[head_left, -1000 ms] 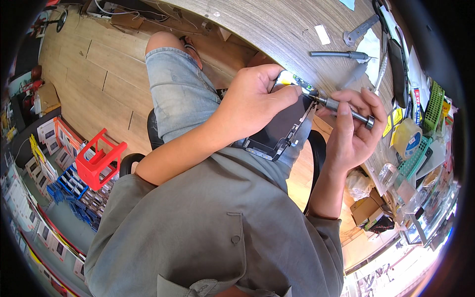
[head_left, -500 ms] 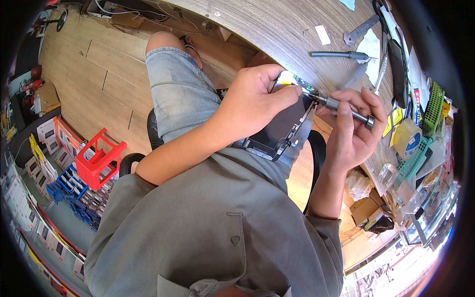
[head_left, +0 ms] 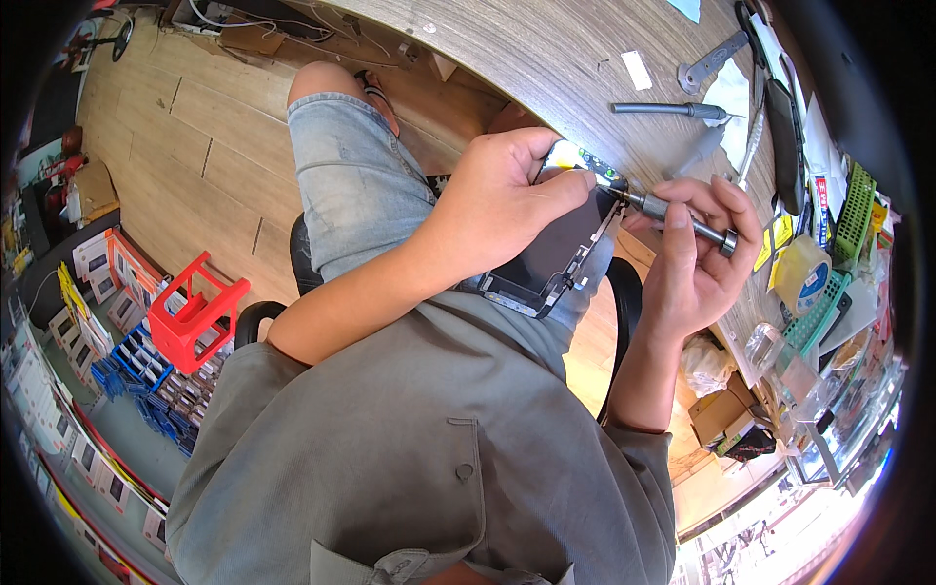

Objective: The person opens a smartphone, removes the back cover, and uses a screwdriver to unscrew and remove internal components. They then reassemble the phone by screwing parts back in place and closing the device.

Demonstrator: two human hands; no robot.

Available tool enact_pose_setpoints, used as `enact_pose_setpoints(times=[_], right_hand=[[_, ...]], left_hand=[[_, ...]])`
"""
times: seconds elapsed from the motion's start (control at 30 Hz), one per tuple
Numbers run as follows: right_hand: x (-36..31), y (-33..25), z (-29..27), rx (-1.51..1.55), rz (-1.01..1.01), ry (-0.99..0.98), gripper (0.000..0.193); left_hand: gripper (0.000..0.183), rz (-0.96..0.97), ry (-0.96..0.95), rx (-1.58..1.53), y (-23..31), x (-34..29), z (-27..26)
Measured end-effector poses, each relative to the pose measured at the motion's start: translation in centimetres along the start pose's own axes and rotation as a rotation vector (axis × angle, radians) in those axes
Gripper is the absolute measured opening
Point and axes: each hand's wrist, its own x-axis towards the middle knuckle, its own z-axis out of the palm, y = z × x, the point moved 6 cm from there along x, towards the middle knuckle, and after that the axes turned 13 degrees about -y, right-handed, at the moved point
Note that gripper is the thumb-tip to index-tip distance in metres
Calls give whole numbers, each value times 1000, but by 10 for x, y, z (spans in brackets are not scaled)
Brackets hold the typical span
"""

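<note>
Head view: The left hand (head_left: 507, 195), thumb across one end, clamps a panel (head_left: 546, 249) over the lap (head_left: 363, 185) beside the worktop (head_left: 561, 68); the right hand (head_left: 697, 263) has its fingers clamped on a driver (head_left: 652, 205), tip at the panel's far corner, apparently mid-fastener work, where the next move calls for a firm hold and light, aligned pressure

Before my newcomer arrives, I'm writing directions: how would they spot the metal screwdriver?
Start at the wooden table, then find the right hand in front of it. It holds the metal screwdriver aslant, tip toward the flat device. Unlike the dark pen-shaped tool on the table, it has a wide, round end cap.
</note>
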Motion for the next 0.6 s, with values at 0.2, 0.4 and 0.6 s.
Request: enact_pose_setpoints(times=[0.2, 0.4, 0.6], right_hand=[[1, 0, 0, -10, -5, -5, 46], [1, 0, 0, -10, -8, -2, 46], [0, 0, 0, -10, -9, -13, 45]], left_hand=[[19, 16, -1, -16, 3, -1, 1], [20, 4, -1, -22, 1, -1, 1], [22, 3, 4, 9, 3, -1, 1]])
